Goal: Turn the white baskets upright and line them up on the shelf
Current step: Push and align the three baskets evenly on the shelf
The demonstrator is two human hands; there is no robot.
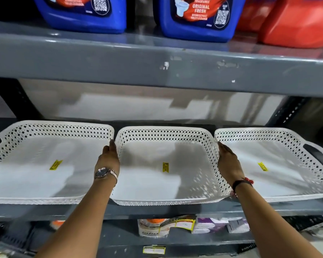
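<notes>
Three white perforated baskets stand upright side by side on the grey shelf (157,209), each with a yellow sticker inside. The left basket (35,175) and the right basket (280,172) flank the middle basket (157,175). My left hand (109,157) lies flat against the middle basket's left wall, in the gap beside the left basket. My right hand (227,161) presses against its right wall, in the gap next to the right basket. Both hands clasp the middle basket from its two sides.
The shelf above (157,71) hangs low over the baskets and carries two blue jugs (198,17) and red jugs (296,23). Dark perforated uprights (291,112) stand at the shelf's ends. Small packaged goods (175,226) lie on the lower shelf.
</notes>
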